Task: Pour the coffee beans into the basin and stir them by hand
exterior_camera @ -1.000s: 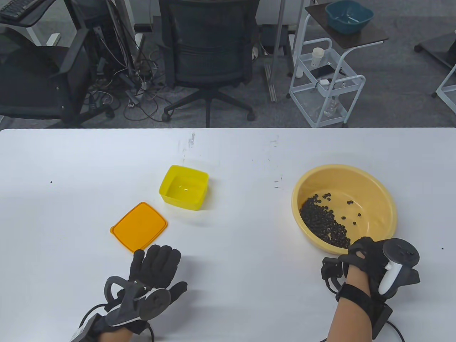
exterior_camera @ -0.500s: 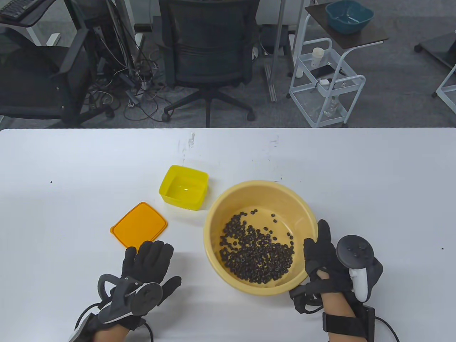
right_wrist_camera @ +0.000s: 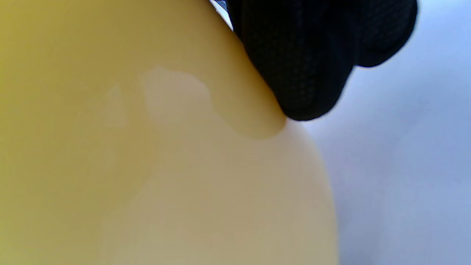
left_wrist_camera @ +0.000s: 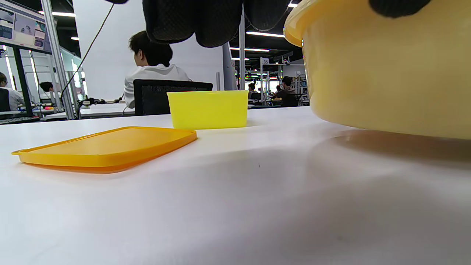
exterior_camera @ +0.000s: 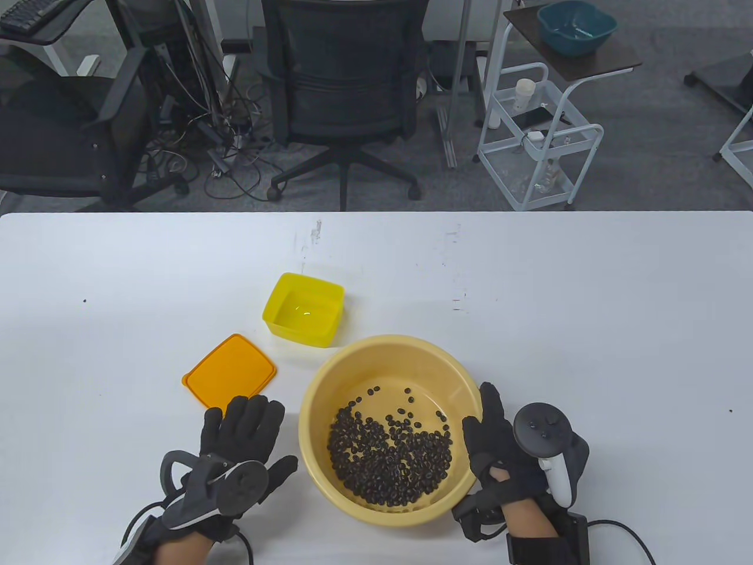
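The round pale-yellow plastic basin (exterior_camera: 389, 429) is sitting upright, mouth up, near the front edge of the white table (exterior_camera: 588, 306), with glossy dark coffee beans (exterior_camera: 388, 456) heaped toward its near side. The right hand (exterior_camera: 497, 453) is pressing straight, together-held fingers against its smooth outer wall. The left hand (exterior_camera: 244, 441) is lying flat, fingers together, just beside the basin. Behind are standing a square yellow plastic tub (exterior_camera: 303, 309) and a flat orange lid (exterior_camera: 229, 374).
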### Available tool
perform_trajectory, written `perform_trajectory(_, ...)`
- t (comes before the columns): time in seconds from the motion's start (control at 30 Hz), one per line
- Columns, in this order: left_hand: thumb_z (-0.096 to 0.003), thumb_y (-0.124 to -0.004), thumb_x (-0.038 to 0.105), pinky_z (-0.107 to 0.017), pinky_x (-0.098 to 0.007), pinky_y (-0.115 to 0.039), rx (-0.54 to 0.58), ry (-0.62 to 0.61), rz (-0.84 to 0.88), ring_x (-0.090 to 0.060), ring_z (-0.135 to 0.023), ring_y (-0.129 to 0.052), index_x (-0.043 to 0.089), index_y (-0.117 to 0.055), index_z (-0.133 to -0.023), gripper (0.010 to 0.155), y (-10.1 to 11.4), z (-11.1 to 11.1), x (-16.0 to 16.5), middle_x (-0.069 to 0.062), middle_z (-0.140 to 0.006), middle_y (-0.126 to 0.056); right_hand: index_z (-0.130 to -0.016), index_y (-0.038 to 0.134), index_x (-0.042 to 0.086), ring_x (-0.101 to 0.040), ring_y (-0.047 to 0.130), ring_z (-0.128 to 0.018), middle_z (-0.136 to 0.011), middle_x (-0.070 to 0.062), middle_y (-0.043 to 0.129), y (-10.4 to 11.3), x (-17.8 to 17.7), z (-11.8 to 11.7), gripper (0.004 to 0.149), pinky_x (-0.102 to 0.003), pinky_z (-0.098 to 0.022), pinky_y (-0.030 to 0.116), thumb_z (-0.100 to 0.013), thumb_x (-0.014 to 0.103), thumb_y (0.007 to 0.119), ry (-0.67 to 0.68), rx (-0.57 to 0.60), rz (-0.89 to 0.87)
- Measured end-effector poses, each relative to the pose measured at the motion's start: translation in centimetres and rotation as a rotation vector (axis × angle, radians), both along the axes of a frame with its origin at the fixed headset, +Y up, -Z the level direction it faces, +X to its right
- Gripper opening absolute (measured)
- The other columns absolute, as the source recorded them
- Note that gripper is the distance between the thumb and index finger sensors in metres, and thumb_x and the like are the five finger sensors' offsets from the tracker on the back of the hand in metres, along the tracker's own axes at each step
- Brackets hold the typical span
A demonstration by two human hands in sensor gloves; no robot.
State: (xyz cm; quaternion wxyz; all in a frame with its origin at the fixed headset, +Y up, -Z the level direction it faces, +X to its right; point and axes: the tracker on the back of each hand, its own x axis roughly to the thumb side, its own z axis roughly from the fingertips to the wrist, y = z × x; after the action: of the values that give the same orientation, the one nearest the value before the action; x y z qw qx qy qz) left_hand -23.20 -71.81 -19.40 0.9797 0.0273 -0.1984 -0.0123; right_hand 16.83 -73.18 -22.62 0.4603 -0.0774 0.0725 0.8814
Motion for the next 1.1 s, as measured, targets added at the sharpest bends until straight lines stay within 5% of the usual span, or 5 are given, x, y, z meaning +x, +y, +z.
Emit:
perform_trajectory(0.5, -0.0502, -0.058, 0.069, -0.074, -0.066, -0.045, -0.038, 0.013, -0.030, -0.048, -0.105, -0.065, 0.021, -0.045, -0.113, 0.080, -0.1, -0.4, -0.1, -0.018, -0.116, -0.058, -0.101, 0.027, 0.011, -0.034, 0.093, -0.030, -0.076, -0.025, 0.073, -1.4, -0.9, 0.2, 0.065, -0.050, -0.045, 0.072, -0.050, 0.033, 0.061, 0.068, -0.035, -0.011)
perform_trajectory(0.7, -0.0508, -0.059, 0.067, -0.074, -0.065, -0.047, -0.110, 0.061, -0.030, -0.046, -0.103, -0.071, 0.020, -0.047, -0.113, 0.078, 0.4, -0.7, -0.9, -0.016, -0.111, -0.069, -0.101, 0.022, 0.012, -0.048, 0.084, -0.069, -0.087, -0.023, 0.065, -2.1, -1.1, 1.0, 0.067, -0.061, -0.059, 0.057, -0.050, 0.035, 0.060, 0.105, -0.052, -0.130)
perform_trajectory(0.87, -0.0562, -0.058, 0.048, -0.073, -0.063, -0.049, 0.103, 0.144, 0.061, -0.045, -0.098, -0.077, 0.016, -0.058, -0.108, 0.061, 2.8, 0.6, -1.9, -0.015, -0.106, -0.075, -0.100, 0.022, 0.012, -0.050, 0.081, -0.072, -0.088, -0.025, 0.062, -2.3, -1.4, 1.3, 0.067, -0.062, -0.060, 0.055, -0.050, 0.033, 0.059, 0.117, -0.040, -0.160)
perform_trajectory(1.0, -0.0563, -0.060, 0.047, -0.075, -0.062, -0.049, 0.196, 0.003, 0.035, -0.042, -0.099, -0.077, 0.018, -0.061, -0.107, 0.059, 4.9, 2.2, 0.9, -0.013, -0.106, -0.076, -0.100, 0.023, 0.011, -0.050, 0.082, -0.071, -0.087, -0.024, 0.064, -2.3, -1.4, 1.4, 0.066, -0.062, -0.059, 0.056, -0.050, 0.033, 0.059, 0.099, -0.025, -0.152)
perform_trajectory(1.1, -0.0550, -0.062, 0.046, -0.078, -0.054, -0.050, 0.148, -0.171, -0.085, -0.035, -0.100, -0.081, 0.021, -0.066, -0.104, 0.055, 6.0, 2.3, 5.2, -0.008, -0.104, -0.082, -0.100, 0.023, 0.011, -0.050, 0.081, -0.071, -0.088, -0.024, 0.063, -2.3, -1.5, 1.5, 0.066, -0.062, -0.059, 0.056, -0.050, 0.033, 0.059, 0.100, -0.022, -0.157)
